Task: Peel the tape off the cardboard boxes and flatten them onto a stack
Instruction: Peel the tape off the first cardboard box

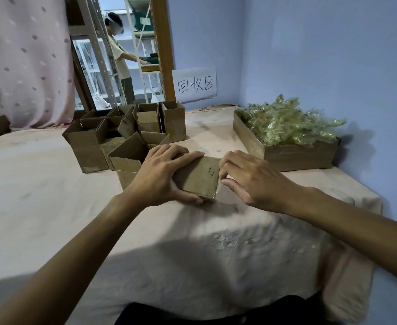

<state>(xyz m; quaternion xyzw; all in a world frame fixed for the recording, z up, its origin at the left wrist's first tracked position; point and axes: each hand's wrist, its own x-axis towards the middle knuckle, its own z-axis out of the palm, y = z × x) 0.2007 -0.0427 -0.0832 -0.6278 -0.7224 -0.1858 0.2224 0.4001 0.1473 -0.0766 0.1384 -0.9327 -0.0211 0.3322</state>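
Note:
A small brown cardboard box (198,175) lies on its side in the middle of the cloth-covered table (52,207). My left hand (162,174) grips it, fingers over the top and thumb under its near edge. My right hand (249,179) is at the box's right end, thumb and fingertips pinching at a glossy strip of tape (219,184) along that edge. Several open empty boxes (122,134) stand in a cluster just behind and to the left.
A shallow cardboard tray (286,156) heaped with crumpled peeled tape (286,123) sits at the right by the blue wall. A paper sign (194,85) hangs on the wall behind. A person stands at shelves beyond the doorway. A pink curtain hangs at the left.

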